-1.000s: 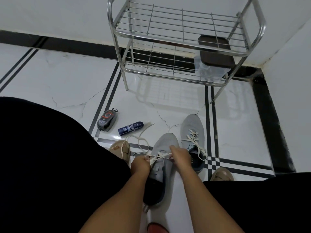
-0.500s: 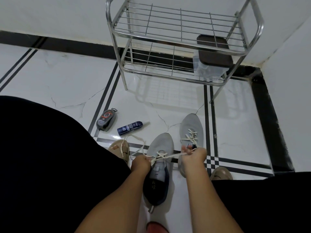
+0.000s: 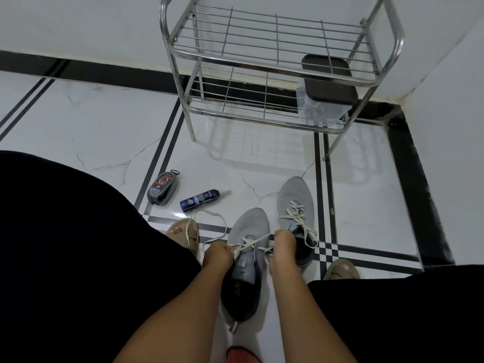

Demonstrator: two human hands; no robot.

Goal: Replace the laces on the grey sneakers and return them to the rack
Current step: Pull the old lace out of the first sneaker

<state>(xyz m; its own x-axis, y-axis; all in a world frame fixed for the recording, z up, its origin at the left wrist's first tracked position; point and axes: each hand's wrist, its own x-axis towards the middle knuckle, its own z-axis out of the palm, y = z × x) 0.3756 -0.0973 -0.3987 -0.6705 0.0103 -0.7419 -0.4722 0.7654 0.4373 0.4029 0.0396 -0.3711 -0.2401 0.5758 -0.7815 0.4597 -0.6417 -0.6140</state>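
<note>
Head view: left hand (image 3: pixel 218 254) and right hand (image 3: pixel 284 243) each pinch a lace (image 3: pixel 251 243) end over the near sneaker (image 3: pixel 248 247), mid-lacing; next, probably tightening and knotting.

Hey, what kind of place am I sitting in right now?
Probably a corner of a home, perhaps an entryway or hall used for shoes. A metal wire shoe rack stands against the white wall, the floor is glossy white tile with black border lines, and a shoe polish sponge lies near the grey sneakers.
</note>
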